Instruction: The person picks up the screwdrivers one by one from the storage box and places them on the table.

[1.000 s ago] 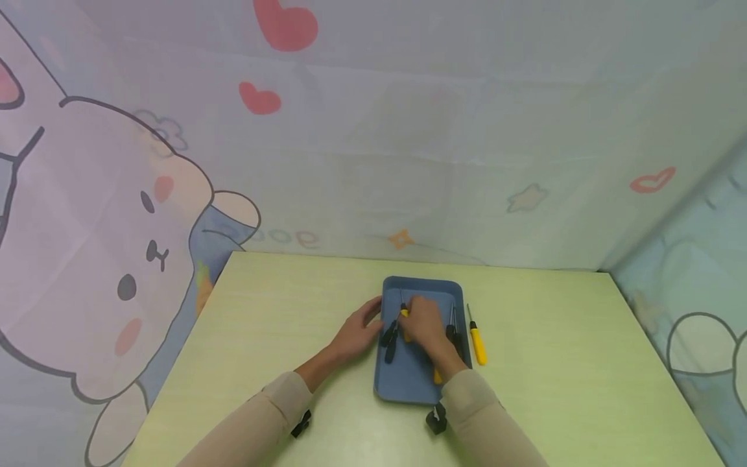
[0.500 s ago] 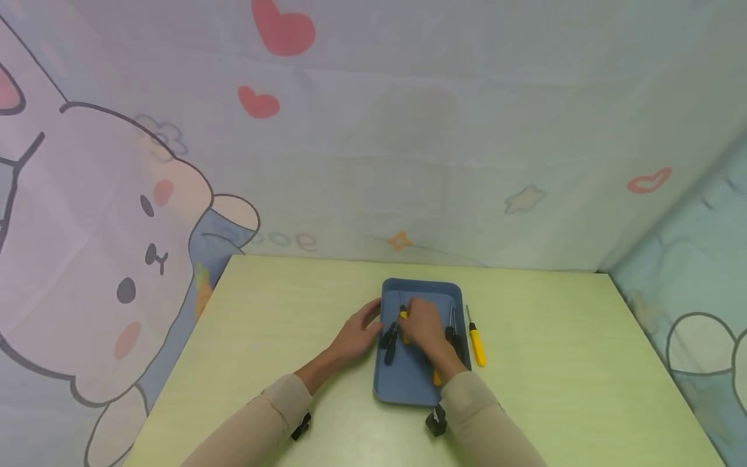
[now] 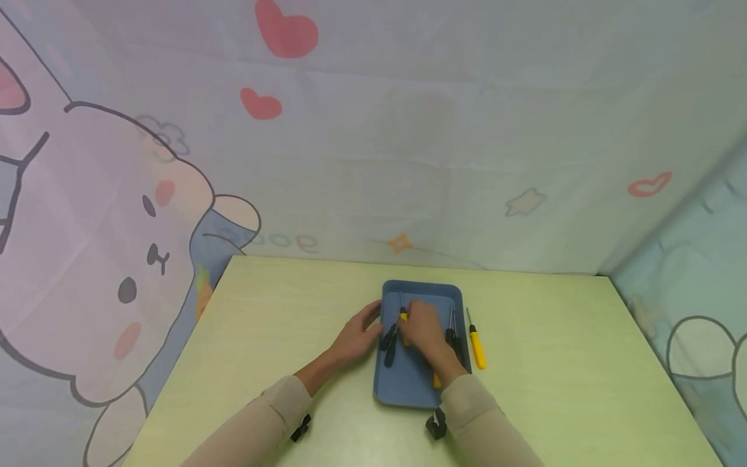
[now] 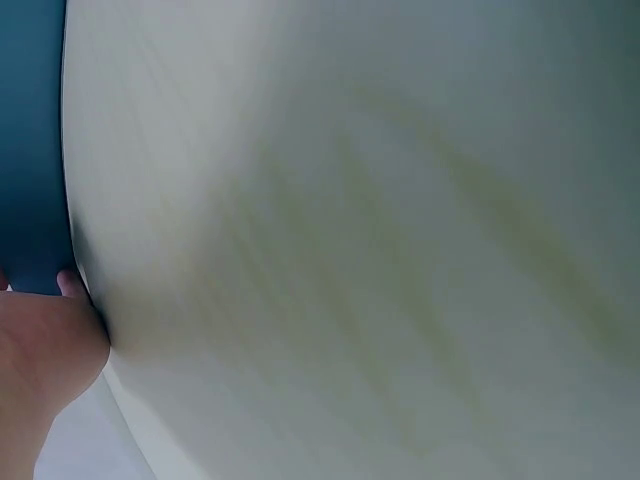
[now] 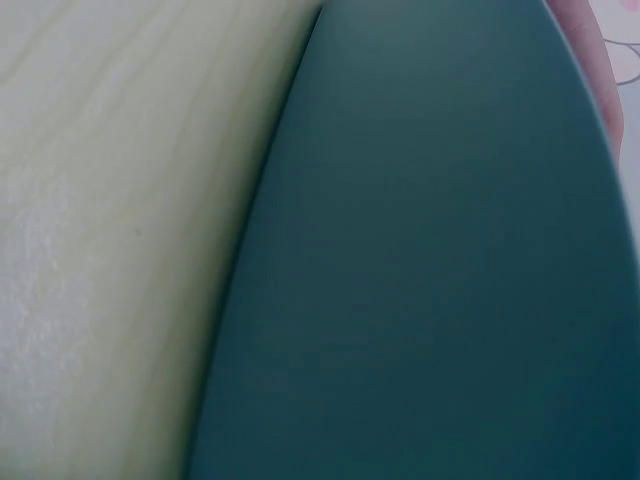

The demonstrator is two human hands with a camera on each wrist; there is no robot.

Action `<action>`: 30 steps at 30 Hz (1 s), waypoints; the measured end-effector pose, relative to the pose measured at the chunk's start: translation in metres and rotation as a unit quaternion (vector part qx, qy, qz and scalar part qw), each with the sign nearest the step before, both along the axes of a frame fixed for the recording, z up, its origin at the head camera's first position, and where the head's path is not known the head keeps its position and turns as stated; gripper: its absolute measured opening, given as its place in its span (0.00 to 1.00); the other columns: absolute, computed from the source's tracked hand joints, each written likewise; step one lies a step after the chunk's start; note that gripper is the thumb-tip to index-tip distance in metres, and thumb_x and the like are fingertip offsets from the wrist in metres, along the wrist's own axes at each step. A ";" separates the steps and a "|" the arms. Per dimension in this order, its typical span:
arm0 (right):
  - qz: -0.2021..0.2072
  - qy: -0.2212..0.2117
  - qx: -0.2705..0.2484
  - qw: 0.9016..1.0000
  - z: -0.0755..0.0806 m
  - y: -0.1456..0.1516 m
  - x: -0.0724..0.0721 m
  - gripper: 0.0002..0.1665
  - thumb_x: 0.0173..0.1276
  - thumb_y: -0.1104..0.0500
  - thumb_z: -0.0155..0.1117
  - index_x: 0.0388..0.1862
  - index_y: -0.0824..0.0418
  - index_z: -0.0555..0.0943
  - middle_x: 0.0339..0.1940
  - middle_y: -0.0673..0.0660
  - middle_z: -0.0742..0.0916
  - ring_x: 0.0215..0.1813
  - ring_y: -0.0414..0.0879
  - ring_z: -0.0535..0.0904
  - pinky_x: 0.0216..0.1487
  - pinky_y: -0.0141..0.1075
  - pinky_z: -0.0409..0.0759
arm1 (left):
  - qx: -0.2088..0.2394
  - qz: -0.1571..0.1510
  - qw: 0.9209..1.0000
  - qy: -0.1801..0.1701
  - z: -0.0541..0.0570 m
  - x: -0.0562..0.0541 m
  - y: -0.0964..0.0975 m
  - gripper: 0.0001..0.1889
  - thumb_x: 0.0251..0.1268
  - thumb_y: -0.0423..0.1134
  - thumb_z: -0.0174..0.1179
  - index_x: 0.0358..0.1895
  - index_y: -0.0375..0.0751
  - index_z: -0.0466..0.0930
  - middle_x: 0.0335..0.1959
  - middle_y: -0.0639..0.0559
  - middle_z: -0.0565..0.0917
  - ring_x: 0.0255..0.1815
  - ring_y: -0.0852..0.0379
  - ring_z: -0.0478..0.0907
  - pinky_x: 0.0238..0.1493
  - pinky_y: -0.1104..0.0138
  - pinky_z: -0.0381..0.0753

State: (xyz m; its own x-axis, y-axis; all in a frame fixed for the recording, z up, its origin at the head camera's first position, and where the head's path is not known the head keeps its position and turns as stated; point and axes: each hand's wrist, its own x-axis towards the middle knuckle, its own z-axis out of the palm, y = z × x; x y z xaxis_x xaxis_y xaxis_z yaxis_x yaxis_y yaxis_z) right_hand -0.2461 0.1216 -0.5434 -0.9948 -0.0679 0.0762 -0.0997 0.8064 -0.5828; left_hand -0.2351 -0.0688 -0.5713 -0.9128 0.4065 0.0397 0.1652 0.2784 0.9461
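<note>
A shallow blue tray stands on the table. Inside it my right hand pinches the handle of a yellow-and-black screwdriver, whose thin shaft points away from me. My left hand rests against the tray's left side, fingers spread along the rim. Just left of the right hand lie black-handled screwdrivers. More black-handled ones lie along the tray's right side, partly behind the right wrist, with a yellow handle below them. The left wrist view catches the left hand at the tray's edge.
Another yellow screwdriver lies on the table just right of the tray. The pale wooden table ends at a printed cloth behind and at both sides. In the right wrist view the tray's wall fills much of the picture.
Hands, tray and screwdrivers keep their places. Only the head view has shifted very slightly.
</note>
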 end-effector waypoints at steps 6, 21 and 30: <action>0.001 -0.007 0.004 1.000 -0.001 0.000 0.000 0.22 0.66 0.63 0.72 0.19 0.56 0.69 0.14 0.49 0.70 0.17 0.43 0.67 0.19 0.34 0.61 | -0.006 0.006 1.000 -0.011 -0.005 -0.001 0.000 0.31 0.84 0.34 0.51 0.84 0.34 0.55 0.82 0.38 0.65 0.83 0.44 0.61 0.83 0.52 0.58; -0.002 -0.019 0.005 1.000 -0.001 -0.002 -0.002 0.12 0.69 0.63 0.68 0.26 0.61 0.77 0.16 0.52 0.79 0.16 0.44 0.75 0.20 0.35 0.70 | 0.008 0.005 1.000 0.008 0.001 -0.002 0.000 0.31 0.82 0.32 0.52 0.83 0.32 0.57 0.81 0.35 0.66 0.82 0.40 0.62 0.82 0.49 0.57; -0.009 -0.023 0.009 1.000 -0.003 -0.003 0.000 0.11 0.71 0.62 0.68 0.29 0.62 0.78 0.19 0.53 0.80 0.18 0.45 0.77 0.21 0.35 0.72 | 0.009 0.010 1.000 0.005 -0.002 -0.001 0.001 0.31 0.82 0.31 0.53 0.83 0.31 0.57 0.80 0.34 0.67 0.82 0.40 0.62 0.82 0.49 0.58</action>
State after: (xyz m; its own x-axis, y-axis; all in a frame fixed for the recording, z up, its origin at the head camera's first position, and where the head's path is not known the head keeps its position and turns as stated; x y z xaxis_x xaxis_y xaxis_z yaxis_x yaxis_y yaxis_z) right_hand -0.2464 0.1190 -0.5462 -0.9983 -0.0504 0.0301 -0.0586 0.8182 -0.5720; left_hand -0.2362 -0.0679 -0.5731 -0.9199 0.3881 0.0563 0.1696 0.2643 0.9494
